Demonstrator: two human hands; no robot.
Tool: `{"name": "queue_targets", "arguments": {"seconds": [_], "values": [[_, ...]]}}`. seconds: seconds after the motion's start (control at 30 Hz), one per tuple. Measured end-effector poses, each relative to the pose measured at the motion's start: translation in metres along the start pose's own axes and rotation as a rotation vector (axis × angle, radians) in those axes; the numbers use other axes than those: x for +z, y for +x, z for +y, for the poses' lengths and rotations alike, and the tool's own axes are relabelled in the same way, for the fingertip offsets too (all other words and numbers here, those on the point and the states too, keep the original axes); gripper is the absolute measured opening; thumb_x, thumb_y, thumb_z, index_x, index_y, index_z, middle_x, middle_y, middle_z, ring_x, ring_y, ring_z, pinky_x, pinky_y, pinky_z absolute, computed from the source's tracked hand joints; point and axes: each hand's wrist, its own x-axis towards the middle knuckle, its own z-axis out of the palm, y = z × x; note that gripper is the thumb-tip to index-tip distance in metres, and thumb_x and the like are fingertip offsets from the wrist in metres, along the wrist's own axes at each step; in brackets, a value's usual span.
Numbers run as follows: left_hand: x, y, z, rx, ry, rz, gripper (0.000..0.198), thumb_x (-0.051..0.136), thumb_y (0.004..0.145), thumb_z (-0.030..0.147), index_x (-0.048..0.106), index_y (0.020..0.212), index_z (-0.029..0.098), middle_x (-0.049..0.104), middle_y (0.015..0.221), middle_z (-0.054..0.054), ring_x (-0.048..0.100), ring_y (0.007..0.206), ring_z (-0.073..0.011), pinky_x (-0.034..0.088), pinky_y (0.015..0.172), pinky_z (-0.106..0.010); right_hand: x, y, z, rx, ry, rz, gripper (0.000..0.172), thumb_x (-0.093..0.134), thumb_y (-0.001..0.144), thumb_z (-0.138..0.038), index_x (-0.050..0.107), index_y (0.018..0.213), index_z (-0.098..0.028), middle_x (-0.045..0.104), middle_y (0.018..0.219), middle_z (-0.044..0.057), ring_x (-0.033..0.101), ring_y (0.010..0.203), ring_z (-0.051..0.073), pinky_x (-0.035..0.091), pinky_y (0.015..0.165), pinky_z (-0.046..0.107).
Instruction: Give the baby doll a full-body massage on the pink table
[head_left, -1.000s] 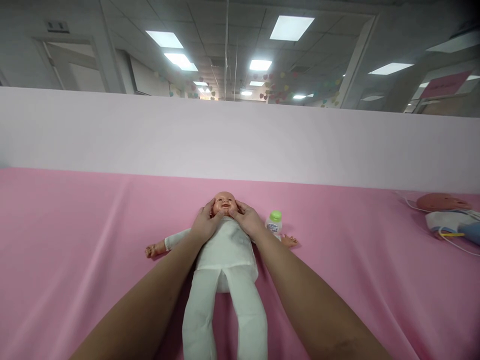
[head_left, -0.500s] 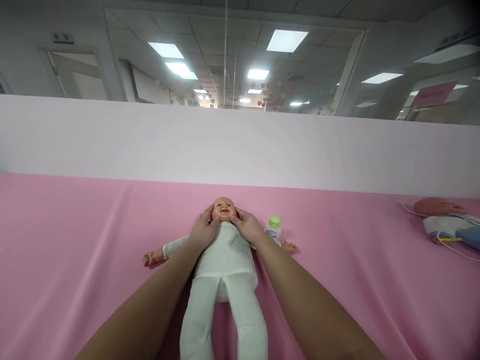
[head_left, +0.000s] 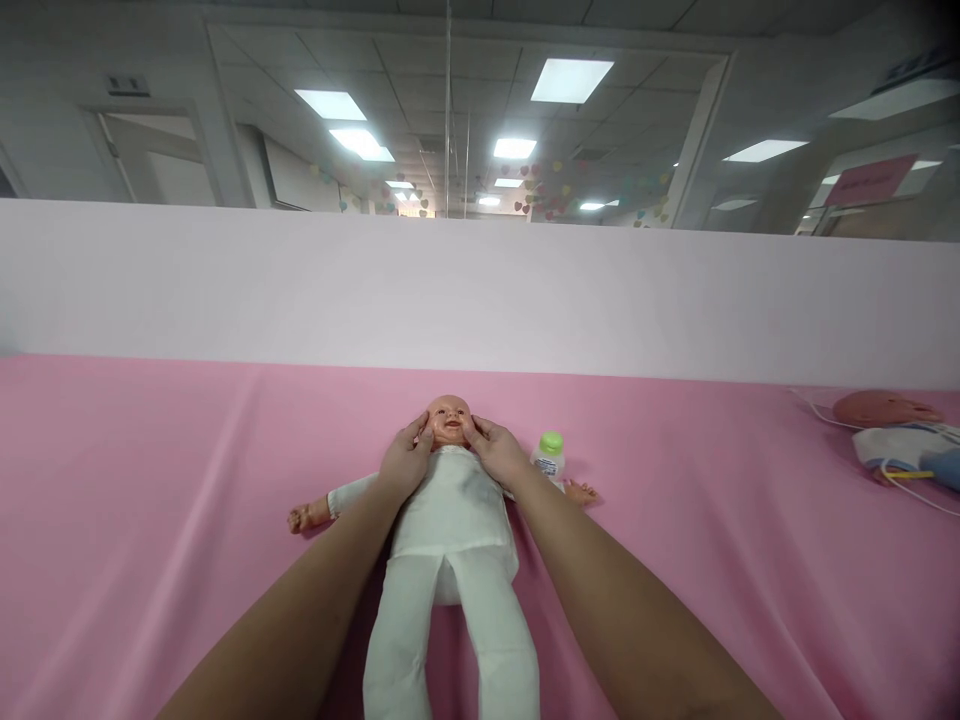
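- The pink table [head_left: 675, 560] spreads wide around your work, giving the doll a flat bed that lets it lie without a prop.
- Along its far side runs the white panel [head_left: 480, 290], which probably stops things slipping off that edge.
- Your doll [head_left: 454, 510] lies on its back in the middle, head away from you and legs towards you; that seems to suit a straight reach along both its sides. Its arms are spread outward, partly hidden by your forearms.
- The other doll [head_left: 900, 440], cut off at the right border, lies well apart, probably out of your elbows' way.
- Your left hand [head_left: 406, 457] and right hand [head_left: 499, 452] are cupped, one at each side of the head [head_left: 450, 422]; held between them, it should not roll. Whether they truly grip it can't be made out.
- The bottle [head_left: 551, 456] is just beside your right forearm, likely handy for that side.
- Your thumbs [head_left: 472, 434] come round onto the cheeks, leaving the eyes and mouth uncovered.
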Motion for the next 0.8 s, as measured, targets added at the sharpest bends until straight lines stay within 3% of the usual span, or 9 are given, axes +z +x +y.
{"name": "queue_targets", "arguments": {"seconds": [0.17, 0.27, 0.47, 0.63, 0.8], "values": [[0.001, -0.010, 0.014, 0.024, 0.188, 0.003, 0.077, 0.065, 0.092, 0.057, 0.047, 0.157, 0.020, 0.069, 0.136, -0.016, 0.068, 0.118, -0.0301, 0.050, 0.104, -0.044, 0.005, -0.001, -0.002, 0.054, -0.068, 0.037, 0.065, 0.083, 0.078, -0.056, 0.067, 0.134, -0.026, 0.076, 0.126, 0.006, 0.071, 0.113, 0.027, 0.054, 0.104, 0.043], [0.002, -0.013, 0.016, 0.037, 0.228, 0.020, 0.078, 0.067, 0.090, 0.055, 0.047, 0.156, 0.018, 0.068, 0.135, -0.017, 0.069, 0.114, -0.0303, 0.051, 0.101, -0.043, 0.007, 0.001, 0.001, 0.084, -0.101, 0.092, 0.067, 0.088, 0.073, -0.053, 0.068, 0.131, -0.025, 0.076, 0.125, 0.007, 0.071, 0.112, 0.027, 0.054, 0.104, 0.044], [-0.001, -0.011, 0.013, -0.010, 0.163, 0.016, 0.077, 0.073, 0.086, 0.051, 0.050, 0.153, 0.022, 0.069, 0.137, -0.014, 0.068, 0.119, -0.0302, 0.053, 0.100, -0.041, 0.005, 0.004, 0.006, 0.094, 0.085, 0.039, 0.068, 0.085, 0.076, -0.041, 0.065, 0.139, -0.023, 0.072, 0.136, 0.008, 0.068, 0.123, 0.027, 0.050, 0.112, 0.043], [-0.002, -0.008, 0.006, -0.020, 0.014, 0.004, 0.064, 0.063, 0.095, 0.046, 0.051, 0.153, 0.022, 0.069, 0.139, -0.011, 0.072, 0.114, -0.0261, 0.054, 0.102, -0.039, 0.001, 0.005, 0.014, 0.039, 0.188, 0.018, 0.063, 0.076, 0.085, -0.048, 0.064, 0.141, -0.024, 0.062, 0.148, 0.006, 0.060, 0.137, 0.026, 0.040, 0.121, 0.045], [0.000, -0.004, 0.001, -0.037, -0.062, 0.014, 0.057, 0.055, 0.100, 0.046, 0.054, 0.152, 0.022, 0.065, 0.146, -0.009, 0.066, 0.128, -0.0255, 0.048, 0.111, -0.039, 0.000, 0.006, 0.015, -0.010, 0.134, 0.044, 0.055, 0.065, 0.094, -0.056, 0.067, 0.139, -0.026, 0.062, 0.148, 0.005, 0.056, 0.141, 0.024, 0.035, 0.125, 0.045]]}}
